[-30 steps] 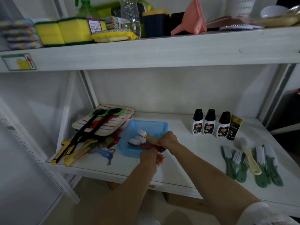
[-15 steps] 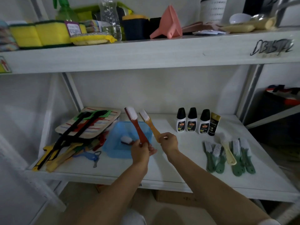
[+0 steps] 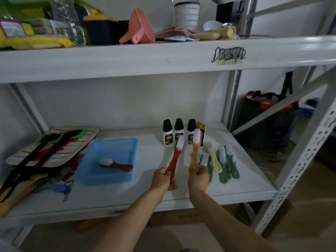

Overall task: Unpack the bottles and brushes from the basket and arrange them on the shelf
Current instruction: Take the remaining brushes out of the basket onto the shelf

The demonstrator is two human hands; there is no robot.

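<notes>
While raised over the shelf [image 3: 149, 160] mid-front: left hand [image 3: 162, 179], fingers clenched on red brush [image 3: 175, 157]; right hand [image 3: 198, 177], fingers clenched on orange brush [image 3: 195, 150], partly hiding bottles [image 3: 179, 131] at the back. Beside them, green brushes [image 3: 225, 168] toward the right edge. Blue basket [image 3: 125, 177] left, holding one brush [image 3: 116, 165]. Both hands shifted rightward from the basket since a moment ago.

Probably a storeroom: white metal racking [image 3: 300, 160] stacked with cleaning supplies [image 3: 36, 40].
</notes>
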